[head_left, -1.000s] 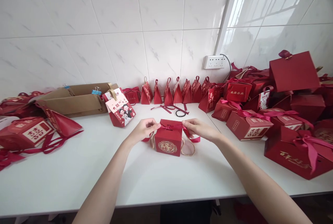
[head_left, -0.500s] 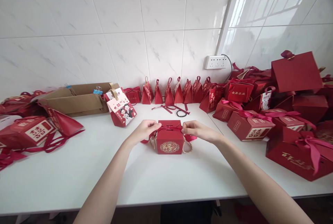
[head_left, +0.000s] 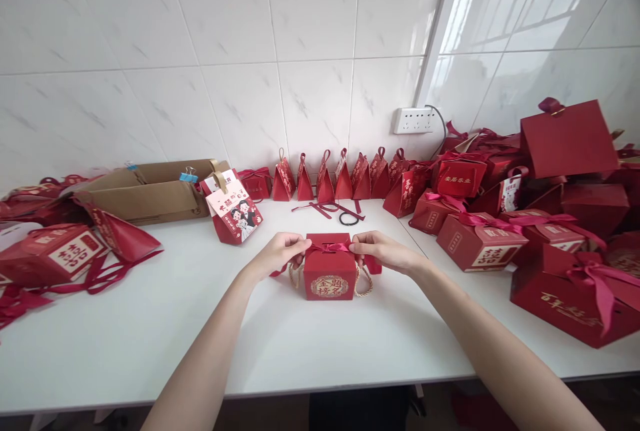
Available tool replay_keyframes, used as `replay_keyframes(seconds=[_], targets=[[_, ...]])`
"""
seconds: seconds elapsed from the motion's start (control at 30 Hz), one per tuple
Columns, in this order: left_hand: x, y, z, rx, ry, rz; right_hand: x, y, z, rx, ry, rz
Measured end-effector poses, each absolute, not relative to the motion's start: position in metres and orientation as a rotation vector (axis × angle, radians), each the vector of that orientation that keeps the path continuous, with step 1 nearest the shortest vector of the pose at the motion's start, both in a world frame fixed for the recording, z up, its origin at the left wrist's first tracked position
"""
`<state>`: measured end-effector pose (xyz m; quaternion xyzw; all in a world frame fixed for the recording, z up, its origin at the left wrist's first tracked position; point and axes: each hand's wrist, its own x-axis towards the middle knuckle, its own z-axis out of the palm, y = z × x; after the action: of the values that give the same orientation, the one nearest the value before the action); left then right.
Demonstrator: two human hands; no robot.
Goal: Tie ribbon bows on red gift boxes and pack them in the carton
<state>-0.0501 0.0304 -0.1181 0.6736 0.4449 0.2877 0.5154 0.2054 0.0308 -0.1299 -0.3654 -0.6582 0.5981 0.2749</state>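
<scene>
A small red gift box (head_left: 330,284) with gold lettering on its front stands upright on the white table. Across its top runs a red ribbon (head_left: 333,247), crossed or knotted in the middle. My left hand (head_left: 286,249) pinches the ribbon at the box's upper left, fingers closed. At the upper right, my right hand (head_left: 377,248) is closed on the other side of the same ribbon. Loose ribbon hangs below both hands. A twisted cream cord (head_left: 364,282) loops out at each side of the box.
Several small triangular boxes (head_left: 324,181) line the wall, with ribbon scraps and a black loop (head_left: 349,219) before them. Red boxes (head_left: 483,241) are heaped on the right. On the left are a brown carton (head_left: 150,201), a cartoon-couple box (head_left: 235,207) and more red boxes (head_left: 55,254).
The gift box has shifted slightly right and toward me. The ribbon across its top now lies straighter and looks tauter between my hands, which stay in nearly the same places.
</scene>
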Motion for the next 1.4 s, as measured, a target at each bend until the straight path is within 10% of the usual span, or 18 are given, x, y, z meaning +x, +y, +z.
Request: replay_keyframes(seconds=[0.47, 1.4], targets=[[-0.053, 0.037, -0.127, 1.775, 0.945, 0.660, 0.216, 0.040, -0.131, -0.831, -1.505, 1.908], [-0.034, 0.025, -0.119, 1.838, 0.994, 0.631, 0.185, 0.013, -0.111, -0.787, -1.772, 1.040]])
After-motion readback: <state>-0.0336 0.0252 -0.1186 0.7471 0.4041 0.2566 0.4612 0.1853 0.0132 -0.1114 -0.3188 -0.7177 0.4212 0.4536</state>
